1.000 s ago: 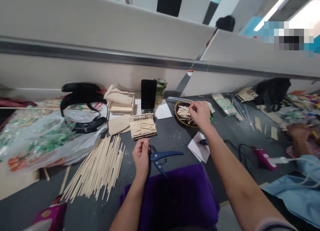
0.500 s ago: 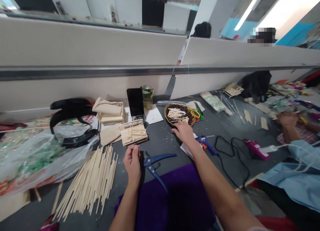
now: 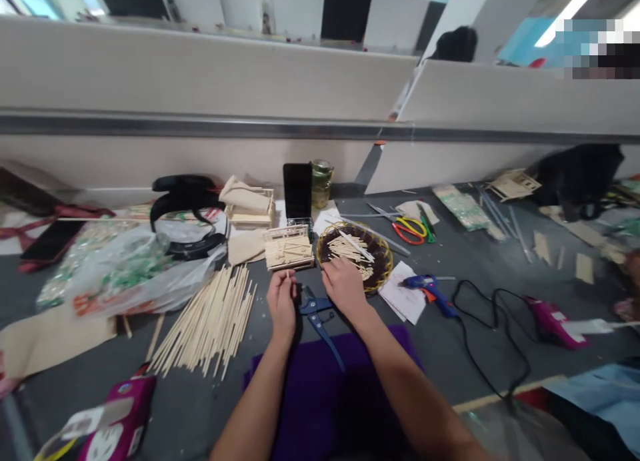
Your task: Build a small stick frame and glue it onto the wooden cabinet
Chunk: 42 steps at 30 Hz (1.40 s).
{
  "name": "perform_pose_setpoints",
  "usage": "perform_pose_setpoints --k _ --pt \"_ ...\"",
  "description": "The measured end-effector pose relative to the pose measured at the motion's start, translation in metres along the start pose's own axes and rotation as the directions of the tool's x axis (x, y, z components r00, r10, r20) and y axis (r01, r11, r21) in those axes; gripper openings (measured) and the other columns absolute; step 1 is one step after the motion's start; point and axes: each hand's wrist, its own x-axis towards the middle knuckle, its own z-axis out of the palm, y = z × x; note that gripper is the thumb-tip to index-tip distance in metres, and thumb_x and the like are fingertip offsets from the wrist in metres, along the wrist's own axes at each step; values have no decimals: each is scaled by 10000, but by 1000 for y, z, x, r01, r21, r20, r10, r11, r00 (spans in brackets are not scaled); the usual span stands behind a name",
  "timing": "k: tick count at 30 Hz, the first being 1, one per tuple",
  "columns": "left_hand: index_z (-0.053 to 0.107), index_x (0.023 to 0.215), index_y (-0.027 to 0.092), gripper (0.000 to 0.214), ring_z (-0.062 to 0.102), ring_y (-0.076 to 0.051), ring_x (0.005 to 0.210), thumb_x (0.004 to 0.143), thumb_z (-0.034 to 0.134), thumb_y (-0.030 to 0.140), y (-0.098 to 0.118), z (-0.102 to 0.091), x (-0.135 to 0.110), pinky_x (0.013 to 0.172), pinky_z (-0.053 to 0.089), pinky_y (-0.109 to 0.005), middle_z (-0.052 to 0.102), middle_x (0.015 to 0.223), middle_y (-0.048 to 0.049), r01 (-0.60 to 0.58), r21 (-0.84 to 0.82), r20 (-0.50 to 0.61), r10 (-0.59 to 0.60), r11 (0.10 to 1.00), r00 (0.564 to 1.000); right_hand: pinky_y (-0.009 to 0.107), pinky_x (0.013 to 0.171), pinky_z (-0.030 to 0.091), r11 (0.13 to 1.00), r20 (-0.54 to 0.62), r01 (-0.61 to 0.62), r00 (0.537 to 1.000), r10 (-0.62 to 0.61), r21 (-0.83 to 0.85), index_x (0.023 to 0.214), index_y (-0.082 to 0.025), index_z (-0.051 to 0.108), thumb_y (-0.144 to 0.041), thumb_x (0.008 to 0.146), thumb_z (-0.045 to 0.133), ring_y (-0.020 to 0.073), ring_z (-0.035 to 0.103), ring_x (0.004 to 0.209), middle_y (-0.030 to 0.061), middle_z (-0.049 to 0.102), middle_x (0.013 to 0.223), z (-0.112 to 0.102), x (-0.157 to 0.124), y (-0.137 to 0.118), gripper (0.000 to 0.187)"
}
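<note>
My left hand (image 3: 283,304) is closed in a pinch just below a small model made of wooden sticks (image 3: 289,249). A tiny pale bit shows at its fingertips, too small to name. My right hand (image 3: 345,286) is over the near left rim of a round woven basket (image 3: 385,274), with its fingers curled. Whatever those fingers hold is hidden. Short cut sticks (image 3: 347,248) lie in the basket. Between my hands rests a blue-handled cutter (image 3: 320,314), partly covered by the right hand. A fan of long wooden sticks (image 3: 210,321) lies to the left.
A blue glue gun (image 3: 433,291) lies on folded paper at the right, its black cord trailing. Scissors (image 3: 413,229) sit behind the basket. A phone (image 3: 298,191) stands before a glass jar (image 3: 321,184). Plastic bags (image 3: 145,274) and a headband-like black object (image 3: 187,211) are at the left.
My right hand has moved left from the basket's contents to its near left rim, closer to my left hand. The left hand stays pinched below the model. The whole view has shifted.
</note>
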Motion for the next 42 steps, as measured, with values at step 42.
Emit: perform_pose_setpoints --k 42 --pt "647 832 202 194 566 -245 936 879 548 362 56 19 74 740 421 -317 668 909 -73 -173 981 167 69 87 984 217 481 459 167 99 -174 919 382 971 911 -183 633 -354 725 736 147 649 631 16 685 727 -33 44 21 273"
